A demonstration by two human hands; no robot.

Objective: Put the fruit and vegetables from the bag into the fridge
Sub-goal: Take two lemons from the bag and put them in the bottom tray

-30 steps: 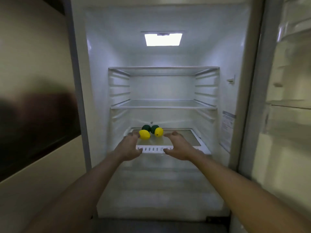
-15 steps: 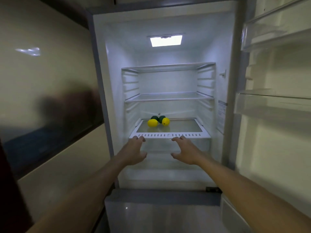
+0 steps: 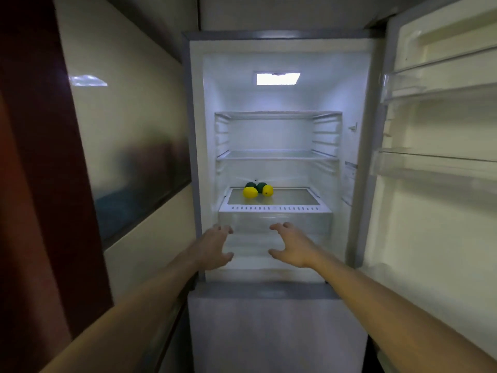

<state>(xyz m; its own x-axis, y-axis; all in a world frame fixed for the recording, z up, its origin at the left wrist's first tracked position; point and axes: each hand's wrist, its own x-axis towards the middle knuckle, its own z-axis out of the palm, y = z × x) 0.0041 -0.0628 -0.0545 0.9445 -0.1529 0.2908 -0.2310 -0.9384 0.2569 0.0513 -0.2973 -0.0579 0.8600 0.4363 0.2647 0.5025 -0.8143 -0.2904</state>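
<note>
Fridge shelf (image 3: 274,209) holds lemons (image 3: 250,192), perhaps limes (image 3: 261,186).

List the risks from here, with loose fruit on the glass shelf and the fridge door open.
1. The two yellow oval lemons and two dark green round fruits lie loose on the white-framed glass shelf; a jolt to it may roll them off.
2. The white fridge door stands wide open; left so, cold likely escapes.
3. The left hand and right hand are empty and no bag shows, so produce might be left out.
</note>
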